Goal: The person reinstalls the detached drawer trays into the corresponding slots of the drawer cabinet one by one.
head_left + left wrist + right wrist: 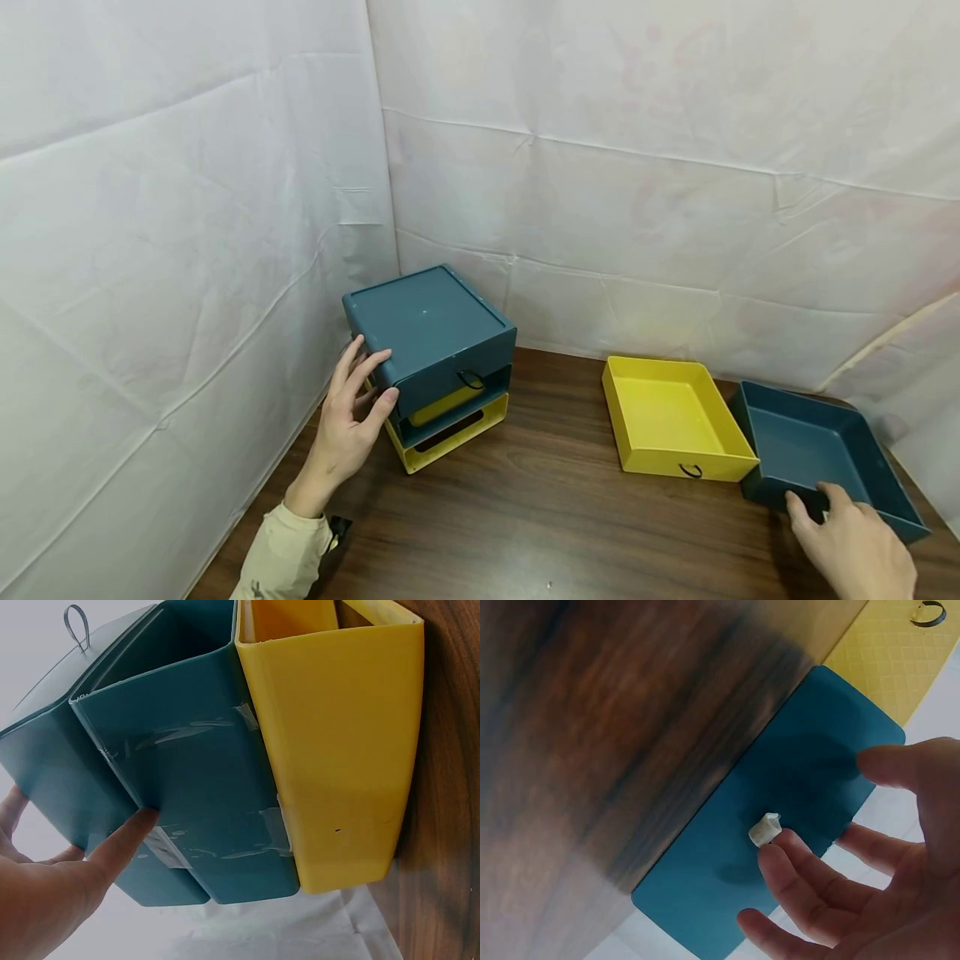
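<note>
Head: the blue drawer (798,446) lies just right of the yellow drawer (667,417), right grip (855,542) nearer, at its front; the stack (427,325) stands left
Left wrist: left grip (64,885) spread against the stack, grasping nothing
Right wrist: right grip loosely spread, fingertips at the white pull (764,830), no pinch visible

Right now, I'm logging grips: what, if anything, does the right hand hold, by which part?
Cannot be told: the right hand touches the front of the teal rectangular plastic drawer.
</note>
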Motion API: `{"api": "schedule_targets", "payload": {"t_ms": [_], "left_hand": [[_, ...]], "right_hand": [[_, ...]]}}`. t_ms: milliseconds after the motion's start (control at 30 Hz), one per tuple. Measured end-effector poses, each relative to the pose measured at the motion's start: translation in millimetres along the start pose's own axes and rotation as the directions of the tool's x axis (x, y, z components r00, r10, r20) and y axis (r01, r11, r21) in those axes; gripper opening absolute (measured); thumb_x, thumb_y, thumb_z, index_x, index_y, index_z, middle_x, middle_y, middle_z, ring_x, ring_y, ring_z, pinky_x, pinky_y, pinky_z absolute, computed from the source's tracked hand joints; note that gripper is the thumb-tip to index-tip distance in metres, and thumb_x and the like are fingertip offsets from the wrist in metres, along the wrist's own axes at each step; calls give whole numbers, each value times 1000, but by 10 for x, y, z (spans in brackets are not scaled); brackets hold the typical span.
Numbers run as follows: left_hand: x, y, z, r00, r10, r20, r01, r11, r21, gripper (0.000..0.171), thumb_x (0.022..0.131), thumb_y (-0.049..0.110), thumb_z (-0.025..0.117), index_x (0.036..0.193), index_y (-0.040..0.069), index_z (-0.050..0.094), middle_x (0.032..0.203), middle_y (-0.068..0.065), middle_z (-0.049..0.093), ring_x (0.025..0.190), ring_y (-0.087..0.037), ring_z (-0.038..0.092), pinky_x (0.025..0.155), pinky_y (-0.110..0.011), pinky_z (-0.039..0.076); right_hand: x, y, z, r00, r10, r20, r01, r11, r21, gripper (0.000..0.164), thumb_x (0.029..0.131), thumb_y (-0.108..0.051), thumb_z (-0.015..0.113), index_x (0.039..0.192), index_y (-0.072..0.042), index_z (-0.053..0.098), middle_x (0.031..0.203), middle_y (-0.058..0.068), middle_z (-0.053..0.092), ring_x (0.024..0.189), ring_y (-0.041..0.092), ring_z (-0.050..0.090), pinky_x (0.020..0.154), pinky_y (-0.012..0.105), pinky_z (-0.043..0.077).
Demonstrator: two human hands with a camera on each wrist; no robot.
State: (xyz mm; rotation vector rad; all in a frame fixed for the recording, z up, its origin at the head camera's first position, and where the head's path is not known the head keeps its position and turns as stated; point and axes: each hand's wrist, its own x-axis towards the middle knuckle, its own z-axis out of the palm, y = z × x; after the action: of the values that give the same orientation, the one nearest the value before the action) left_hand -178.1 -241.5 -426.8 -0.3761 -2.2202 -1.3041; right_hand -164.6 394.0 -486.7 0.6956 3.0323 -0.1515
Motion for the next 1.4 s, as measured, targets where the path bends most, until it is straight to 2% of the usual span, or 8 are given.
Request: {"api": "schedule_targets", "payload": {"t_ms": [300,567,900,1133,1400], "left_hand": [[-6,8,0,1000,-1,2,1,1000,2,55,105,12,66,156,26,55,179,-7,15,159,-49,29,104,-74,50],[-3,12,6,1000,-3,2,3,1000,10,54,105,13,66,156,28,54,179,-6,15,158,-50,29,103,-74,51],[-6,2,7,1000,2,-2,-2,1000,12,55,105,12,66,156,27,54,179,-7,16,158,-50,29,103,-74,51],[-11,11,7,1000,0,-2,0,1000,8,55,105,12,66,156,26,55,179,-7,16,158,-50,29,103,-74,52],[-7,22,8,1000,1,-1,-1,1000,6,55,105,13,67,156,26,54,179,-7,15,158,-51,29,103,-74,51]], "right_hand": [[-4,13,-12,1000,7,-31,-6,999,32,64,101,-41,66,132,14,53,104,40,66,81,45,67,69,56,56],[-25,10,4,998,27,-65,-21,996,87,61,101,-38,73,127,15,54,82,22,68,69,34,63,66,52,53],[-13,5,20,994,32,-100,-19,992,129,60,101,-34,74,126,16,53,82,25,66,70,37,62,67,53,52],[-23,1,-17,982,34,-186,-5,988,155,59,99,-31,76,125,17,53,81,27,64,68,40,61,65,55,51],[-83,-49,-91,978,55,-202,-25,989,144,62,100,-32,75,128,18,51,86,30,65,73,44,63,72,60,52]]}}
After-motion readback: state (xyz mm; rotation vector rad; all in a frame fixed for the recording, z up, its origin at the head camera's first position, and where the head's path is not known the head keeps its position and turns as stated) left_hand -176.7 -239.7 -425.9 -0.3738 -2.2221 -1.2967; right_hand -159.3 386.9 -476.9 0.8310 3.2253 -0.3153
